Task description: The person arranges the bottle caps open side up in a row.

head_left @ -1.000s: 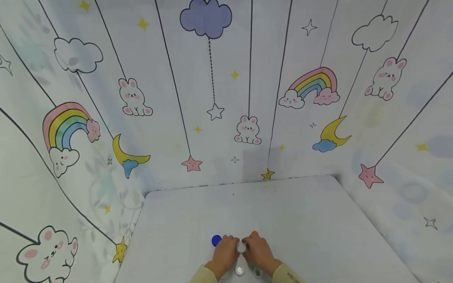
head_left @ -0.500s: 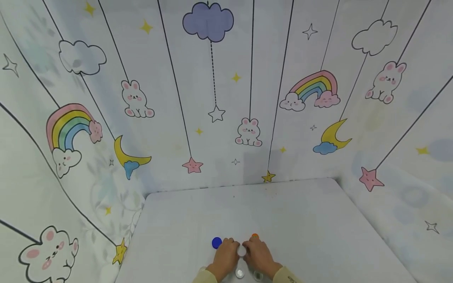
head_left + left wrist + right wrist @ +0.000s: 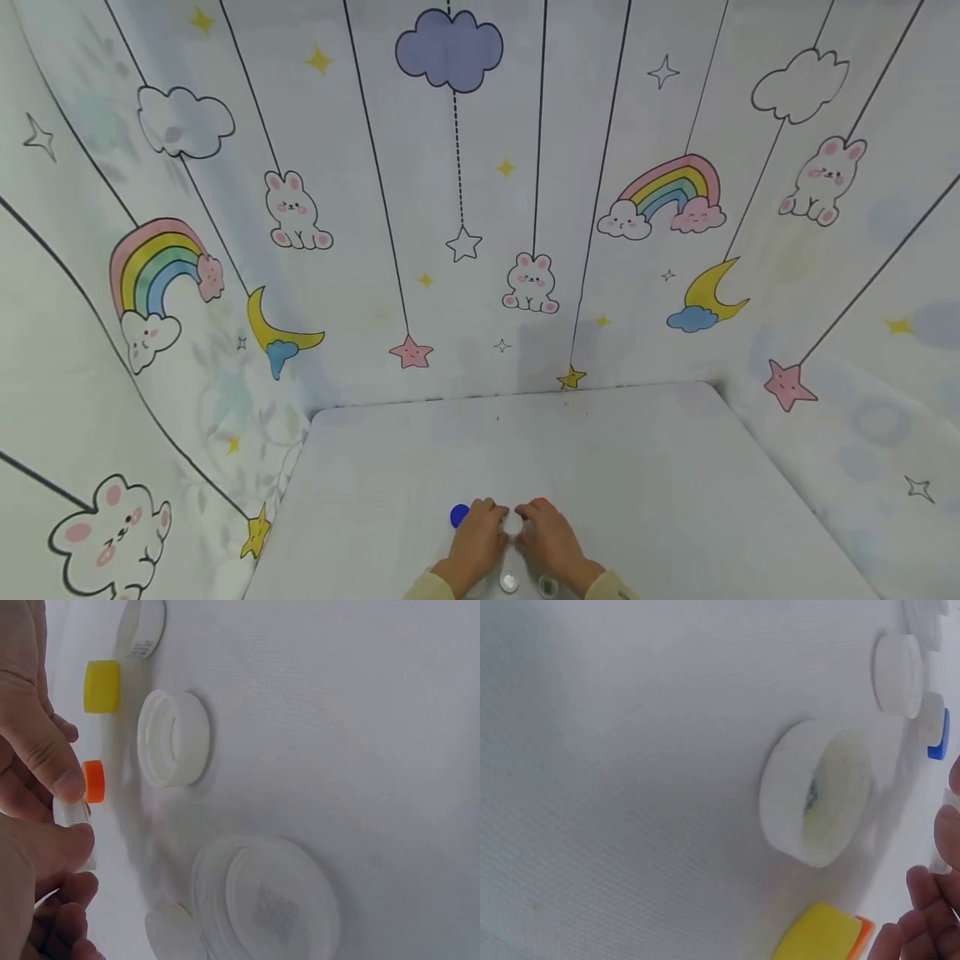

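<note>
My left hand (image 3: 477, 537) and right hand (image 3: 553, 546) meet near the front of the white table, pinching a translucent cap (image 3: 513, 523) between them. Close up in the left wrist view, thumbs press on the ribbed side of this clear cap (image 3: 73, 814); the fingers hide part of it. A blue cap (image 3: 460, 516) lies beside my left fingers. Just beyond my right fingers is an orange cap (image 3: 94, 781), mostly covered in the head view. Only part of each hand shows at the edge of the right wrist view.
Nearer my body lie a whitish cap (image 3: 509, 581) and a round clear-looking piece (image 3: 548, 587). The left wrist view shows a white ring-like cap (image 3: 176, 739), a yellow cap (image 3: 102, 686) and a large clear lid (image 3: 262, 900). A deep white cap (image 3: 810, 795) rests near my right wrist.
The head view has shifted slightly, moving the wall pattern a little down and to the right. Both hands keep hold of the translucent cap in almost the same place.
</note>
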A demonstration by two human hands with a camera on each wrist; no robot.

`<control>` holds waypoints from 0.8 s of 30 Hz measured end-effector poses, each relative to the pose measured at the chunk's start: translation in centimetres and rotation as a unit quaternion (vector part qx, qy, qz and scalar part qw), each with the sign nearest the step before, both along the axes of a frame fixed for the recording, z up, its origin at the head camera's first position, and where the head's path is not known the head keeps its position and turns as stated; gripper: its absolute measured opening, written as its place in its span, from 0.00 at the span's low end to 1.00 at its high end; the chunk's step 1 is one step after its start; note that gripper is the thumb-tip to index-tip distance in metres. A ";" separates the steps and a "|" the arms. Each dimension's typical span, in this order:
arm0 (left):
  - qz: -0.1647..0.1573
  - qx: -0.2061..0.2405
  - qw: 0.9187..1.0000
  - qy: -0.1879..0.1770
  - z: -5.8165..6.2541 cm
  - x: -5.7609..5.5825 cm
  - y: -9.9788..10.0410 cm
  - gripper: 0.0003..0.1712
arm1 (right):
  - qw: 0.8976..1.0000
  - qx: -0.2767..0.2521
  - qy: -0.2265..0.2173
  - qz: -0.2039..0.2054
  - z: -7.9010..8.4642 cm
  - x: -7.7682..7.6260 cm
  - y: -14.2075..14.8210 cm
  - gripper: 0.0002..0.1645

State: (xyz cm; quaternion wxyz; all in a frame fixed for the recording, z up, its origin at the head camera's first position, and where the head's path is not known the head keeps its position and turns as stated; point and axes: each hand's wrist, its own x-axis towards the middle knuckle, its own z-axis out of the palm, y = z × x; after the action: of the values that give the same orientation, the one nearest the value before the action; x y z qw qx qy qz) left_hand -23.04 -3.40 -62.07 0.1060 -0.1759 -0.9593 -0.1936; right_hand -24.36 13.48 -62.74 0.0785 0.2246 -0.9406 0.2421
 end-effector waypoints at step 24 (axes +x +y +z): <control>0.025 0.086 0.995 -0.033 0.9 -0.2 -0.7 0.07 | 0.987 -0.151 -0.049 0.014 0.7 -0.5 0.0 0.10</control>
State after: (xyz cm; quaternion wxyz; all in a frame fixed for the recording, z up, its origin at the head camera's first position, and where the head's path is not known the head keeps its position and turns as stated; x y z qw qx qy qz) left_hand -23.25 -4.11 -61.22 0.0939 -0.1353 -0.9461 -0.2787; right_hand -24.83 13.51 -62.07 0.0623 0.2115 -0.8925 0.3934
